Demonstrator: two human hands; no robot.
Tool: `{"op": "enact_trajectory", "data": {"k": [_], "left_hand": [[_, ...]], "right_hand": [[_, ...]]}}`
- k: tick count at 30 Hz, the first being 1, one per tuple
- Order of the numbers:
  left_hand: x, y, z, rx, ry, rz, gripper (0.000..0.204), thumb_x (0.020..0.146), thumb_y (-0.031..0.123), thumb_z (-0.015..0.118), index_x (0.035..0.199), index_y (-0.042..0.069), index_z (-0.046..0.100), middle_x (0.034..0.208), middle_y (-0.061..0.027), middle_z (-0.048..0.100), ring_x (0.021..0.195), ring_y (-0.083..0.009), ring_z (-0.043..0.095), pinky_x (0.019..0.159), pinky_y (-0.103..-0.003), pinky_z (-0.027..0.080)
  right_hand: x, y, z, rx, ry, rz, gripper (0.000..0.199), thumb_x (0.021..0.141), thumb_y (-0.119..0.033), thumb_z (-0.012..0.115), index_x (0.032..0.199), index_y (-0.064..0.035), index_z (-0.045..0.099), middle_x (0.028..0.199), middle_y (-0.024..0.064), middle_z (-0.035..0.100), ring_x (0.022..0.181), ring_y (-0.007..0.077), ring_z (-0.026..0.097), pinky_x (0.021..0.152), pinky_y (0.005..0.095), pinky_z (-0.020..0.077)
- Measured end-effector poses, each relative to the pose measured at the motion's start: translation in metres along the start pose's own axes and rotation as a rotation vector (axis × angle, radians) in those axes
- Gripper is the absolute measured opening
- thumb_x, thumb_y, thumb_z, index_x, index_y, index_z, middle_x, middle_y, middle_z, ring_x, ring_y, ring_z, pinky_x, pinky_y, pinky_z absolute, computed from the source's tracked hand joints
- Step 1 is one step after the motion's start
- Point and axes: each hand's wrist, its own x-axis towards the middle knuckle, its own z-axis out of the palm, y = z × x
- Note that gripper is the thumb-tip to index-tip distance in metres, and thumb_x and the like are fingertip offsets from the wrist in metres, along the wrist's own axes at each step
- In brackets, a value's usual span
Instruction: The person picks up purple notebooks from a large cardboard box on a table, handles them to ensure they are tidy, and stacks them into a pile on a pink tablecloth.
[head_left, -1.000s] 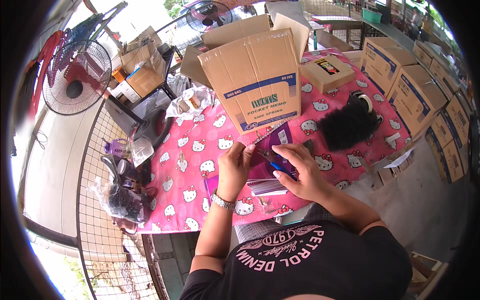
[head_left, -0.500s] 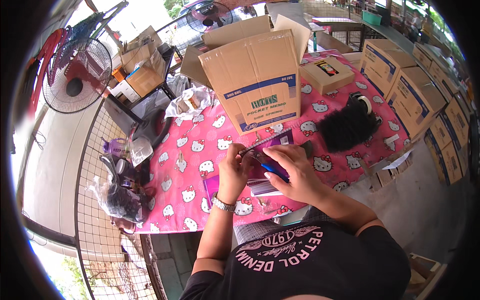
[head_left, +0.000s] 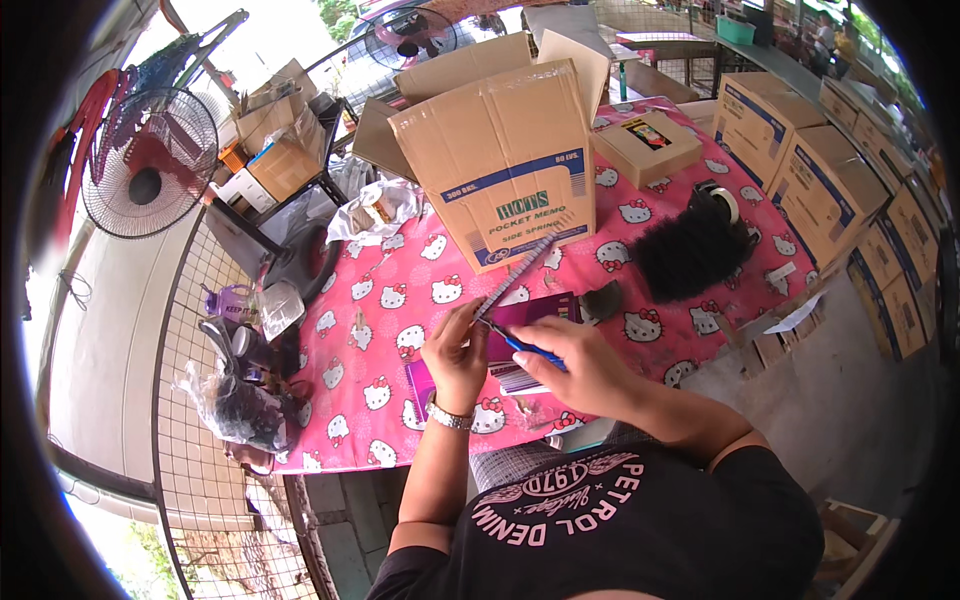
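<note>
A: "Your left hand pinches the near end of the spiral coil, the rest stretching beyond your fingers."
B: "Your right hand wraps the blue-handled pliers; I can't tell how far they open."
A: "Steady the coil, then, and keep your fingertips clear."

A fan stands left, stacked cartons right.

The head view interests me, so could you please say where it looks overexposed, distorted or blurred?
Head view: daylight washes out the background near the large fan; head view: straight edges bend toward the dark rim; head view: the far end of the coil blurs against the carton.
</note>
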Motion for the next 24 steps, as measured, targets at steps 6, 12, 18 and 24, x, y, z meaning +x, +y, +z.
{"op": "enact_trajectory", "data": {"k": [6, 12, 18, 24], "left_hand": [[-0.025, -0.058, -0.022, -0.011, 0.341, -0.075, 0.020, 0.090, -0.007, 0.062, 0.109, -0.003, 0.065, 0.094, -0.0084, 0.069, 0.080, -0.0133, 0.068, 0.062, -0.030, 0.060], [-0.131, -0.142, -0.060, 0.576, 0.232, -0.619, 0.023, 0.087, 0.012, 0.072, 0.106, 0.001, 0.063, 0.086, -0.0087, 0.062, 0.075, -0.0224, 0.062, 0.065, -0.039, 0.053], [-0.128, -0.144, -0.057, 0.945, 0.122, -0.439, 0.021, 0.082, 0.013, 0.071, 0.100, 0.007, 0.064, 0.104, -0.0154, 0.060, 0.103, -0.0347, 0.057, 0.084, -0.048, 0.049], [-0.013, 0.008, -0.007, 0.347, -0.309, 0.345, 0.040, 0.072, 0.017, 0.084, 0.108, 0.008, 0.068, 0.114, -0.0106, 0.063, 0.109, -0.0299, 0.059, 0.092, -0.044, 0.049]], "right_hand": [[-0.009, 0.002, -0.023, -0.036, 0.146, -0.084, 0.038, 0.088, -0.013, 0.070, 0.122, 0.0016, 0.061, 0.113, 0.0174, 0.065, 0.106, 0.0309, 0.062, 0.093, 0.0397, 0.0481], [-0.102, 0.164, -0.016, -0.421, 0.001, 0.394, 0.041, 0.080, -0.015, 0.074, 0.118, -0.0062, 0.061, 0.108, 0.0180, 0.062, 0.102, 0.0358, 0.060, 0.089, 0.0443, 0.0486], [-0.068, 0.229, -0.041, -0.597, 0.258, 0.227, 0.015, 0.078, -0.018, 0.073, 0.083, -0.0072, 0.064, 0.091, 0.0129, 0.060, 0.089, 0.0361, 0.062, 0.076, 0.0459, 0.0508], [-0.020, 0.313, -0.073, -1.040, 0.220, 0.333, 0.009, 0.084, -0.015, 0.065, 0.085, -0.0067, 0.066, 0.087, 0.0151, 0.065, 0.088, 0.0341, 0.065, 0.073, 0.0414, 0.0566]]}}
